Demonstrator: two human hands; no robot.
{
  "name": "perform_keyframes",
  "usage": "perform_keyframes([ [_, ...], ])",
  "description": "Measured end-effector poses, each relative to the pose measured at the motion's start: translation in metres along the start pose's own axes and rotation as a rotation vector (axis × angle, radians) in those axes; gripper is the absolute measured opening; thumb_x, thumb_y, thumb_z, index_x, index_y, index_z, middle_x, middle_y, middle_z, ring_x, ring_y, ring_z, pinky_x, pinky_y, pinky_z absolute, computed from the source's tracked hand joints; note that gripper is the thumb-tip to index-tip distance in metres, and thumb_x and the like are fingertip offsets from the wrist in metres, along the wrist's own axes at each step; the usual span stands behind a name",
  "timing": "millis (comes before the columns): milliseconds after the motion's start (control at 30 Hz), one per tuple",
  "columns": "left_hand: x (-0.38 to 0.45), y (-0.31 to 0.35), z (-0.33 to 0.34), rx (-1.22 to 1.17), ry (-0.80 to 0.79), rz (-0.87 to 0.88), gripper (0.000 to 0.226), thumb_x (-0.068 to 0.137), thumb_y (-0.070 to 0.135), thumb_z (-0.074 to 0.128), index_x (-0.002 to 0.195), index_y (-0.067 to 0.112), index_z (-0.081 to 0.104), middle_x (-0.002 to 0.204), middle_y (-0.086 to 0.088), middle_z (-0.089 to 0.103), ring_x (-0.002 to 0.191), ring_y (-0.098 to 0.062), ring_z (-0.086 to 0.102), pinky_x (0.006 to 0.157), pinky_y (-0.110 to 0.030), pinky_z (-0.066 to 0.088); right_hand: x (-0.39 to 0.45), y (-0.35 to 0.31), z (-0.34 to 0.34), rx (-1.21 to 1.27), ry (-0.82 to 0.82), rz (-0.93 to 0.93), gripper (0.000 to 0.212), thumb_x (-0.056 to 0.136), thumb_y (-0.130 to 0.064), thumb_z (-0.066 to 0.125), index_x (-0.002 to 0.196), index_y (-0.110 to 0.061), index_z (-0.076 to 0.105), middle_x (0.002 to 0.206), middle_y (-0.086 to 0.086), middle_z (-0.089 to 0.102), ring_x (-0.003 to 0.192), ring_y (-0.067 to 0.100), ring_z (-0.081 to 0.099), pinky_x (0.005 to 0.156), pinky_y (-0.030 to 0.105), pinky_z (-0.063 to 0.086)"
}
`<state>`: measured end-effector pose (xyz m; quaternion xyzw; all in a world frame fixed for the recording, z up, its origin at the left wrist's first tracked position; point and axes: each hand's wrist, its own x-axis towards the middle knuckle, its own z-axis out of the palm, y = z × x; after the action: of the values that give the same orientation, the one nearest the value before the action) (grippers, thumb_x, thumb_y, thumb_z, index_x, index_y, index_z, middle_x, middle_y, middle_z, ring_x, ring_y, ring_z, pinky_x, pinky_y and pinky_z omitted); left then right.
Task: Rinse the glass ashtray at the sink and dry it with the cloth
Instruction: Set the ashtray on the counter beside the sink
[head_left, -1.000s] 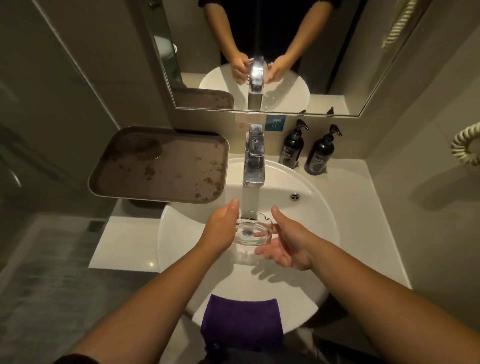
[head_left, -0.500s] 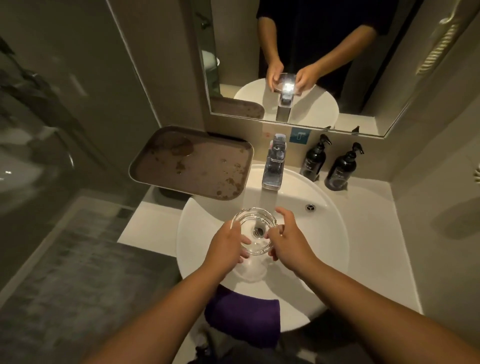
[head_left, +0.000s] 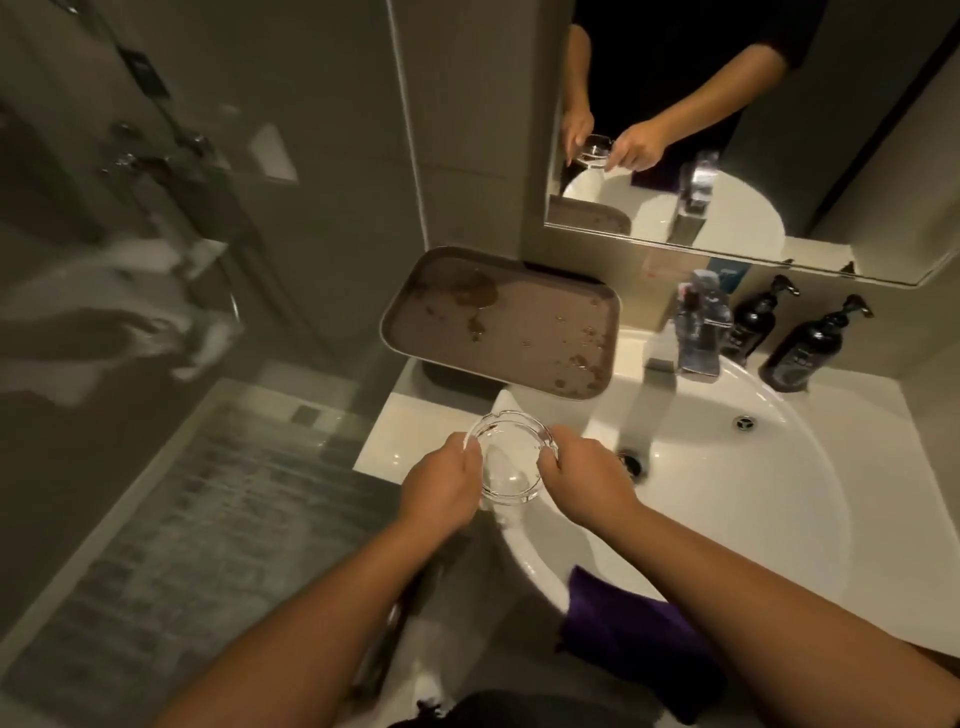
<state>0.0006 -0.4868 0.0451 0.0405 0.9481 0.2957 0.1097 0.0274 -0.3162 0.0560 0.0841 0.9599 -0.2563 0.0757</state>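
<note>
The round clear glass ashtray (head_left: 511, 457) is held over the left rim of the white sink (head_left: 753, 499), tilted toward me. My left hand (head_left: 439, 491) grips its left edge and my right hand (head_left: 584, 480) grips its right edge. The chrome tap (head_left: 696, 332) stands at the back of the basin, and a stream of water runs from it toward the drain (head_left: 631, 462), to the right of the ashtray. A purple cloth (head_left: 628, 629) hangs over the sink's near rim, below my right forearm.
A wet brown tray (head_left: 504, 322) sits on a stand left of the tap. Two dark pump bottles (head_left: 802, 345) stand on the counter at the back right. A mirror (head_left: 753, 130) hangs above. A glass shower wall and grey floor lie to the left.
Both hands have carried the ashtray out from under the running tap and leftward to the sink's left rim. The view has swung left.
</note>
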Motion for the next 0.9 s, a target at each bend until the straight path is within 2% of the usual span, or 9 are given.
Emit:
perform_keyframes([
  [100,0.017,-0.041,-0.019,0.050,0.007,-0.003,0.040,0.104,0.036,0.026,0.116,0.009,0.053,0.108,-0.016,0.068,0.099,-0.037,0.062,0.084,-0.040,0.049,0.016,-0.041,0.021,-0.039,-0.010,-0.007,0.035,0.101,-0.028,0.038,0.129,-0.016,0.054,0.114,0.013,0.069,0.099,0.033,0.064,0.072,0.033,0.046],
  [267,0.046,-0.089,-0.032,0.063,0.003,-0.023,0.034,0.103,0.028,0.031,0.127,0.010,0.048,0.109,-0.022,0.067,0.099,-0.042,0.062,0.081,-0.041,0.049,0.048,-0.086,0.056,-0.046,-0.062,0.054,0.029,0.102,-0.026,0.044,0.126,-0.013,0.055,0.117,0.012,0.069,0.098,0.028,0.065,0.073,0.028,0.043],
  [367,0.064,-0.108,-0.033,0.058,-0.004,-0.041,0.036,0.104,0.033,0.027,0.119,0.010,0.050,0.107,-0.022,0.067,0.097,-0.042,0.062,0.083,-0.044,0.050,0.067,-0.100,0.072,-0.035,-0.118,0.104,0.030,0.101,-0.022,0.049,0.128,-0.009,0.054,0.122,0.013,0.066,0.103,0.029,0.064,0.077,0.028,0.042],
  [500,0.079,-0.123,-0.023,0.038,-0.004,-0.098,0.040,0.104,0.038,0.023,0.112,0.011,0.051,0.106,-0.021,0.066,0.097,-0.041,0.062,0.082,-0.043,0.050,0.086,-0.106,0.093,-0.007,-0.158,0.173,0.028,0.100,-0.016,0.051,0.128,-0.010,0.055,0.121,0.012,0.066,0.090,0.023,0.061,0.075,0.028,0.047],
  [633,0.093,-0.135,-0.013,0.077,-0.017,-0.144,0.040,0.104,0.037,0.023,0.116,0.010,0.051,0.109,-0.020,0.067,0.099,-0.040,0.062,0.081,-0.041,0.048,0.099,-0.106,0.114,-0.011,-0.197,0.229,0.035,0.098,-0.012,0.053,0.133,-0.011,0.047,0.123,0.012,0.065,0.104,0.027,0.064,0.079,0.029,0.049],
  [900,0.101,-0.136,0.001,0.168,-0.063,-0.176,0.041,0.105,0.033,0.021,0.131,0.012,0.045,0.112,-0.019,0.068,0.102,-0.039,0.063,0.082,-0.041,0.049,0.110,-0.095,0.128,-0.046,-0.220,0.278,0.043,0.096,-0.015,0.059,0.136,-0.015,0.043,0.122,0.010,0.064,0.100,0.026,0.065,0.086,0.035,0.057],
])
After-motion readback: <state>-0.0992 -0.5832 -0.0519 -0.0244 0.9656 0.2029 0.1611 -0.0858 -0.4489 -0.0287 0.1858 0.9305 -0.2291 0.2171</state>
